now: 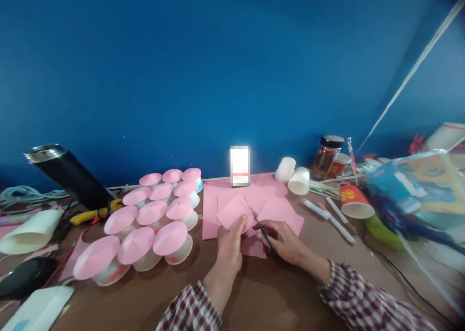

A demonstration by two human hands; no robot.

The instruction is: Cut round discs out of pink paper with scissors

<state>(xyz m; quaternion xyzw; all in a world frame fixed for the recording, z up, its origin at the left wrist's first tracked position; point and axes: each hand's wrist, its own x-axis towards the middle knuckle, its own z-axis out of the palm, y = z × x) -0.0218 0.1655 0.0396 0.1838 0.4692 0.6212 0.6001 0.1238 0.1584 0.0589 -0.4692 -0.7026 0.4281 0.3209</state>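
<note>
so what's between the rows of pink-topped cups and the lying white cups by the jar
In the head view, a spread of pink paper sheets lies between the pink-topped cups and the white cups, with a small white box standing behind them.

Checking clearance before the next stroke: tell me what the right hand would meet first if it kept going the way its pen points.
The right hand points its pen up-left, so it would probably first meet the pink paper piece under the left hand; depth is unclear.
</note>
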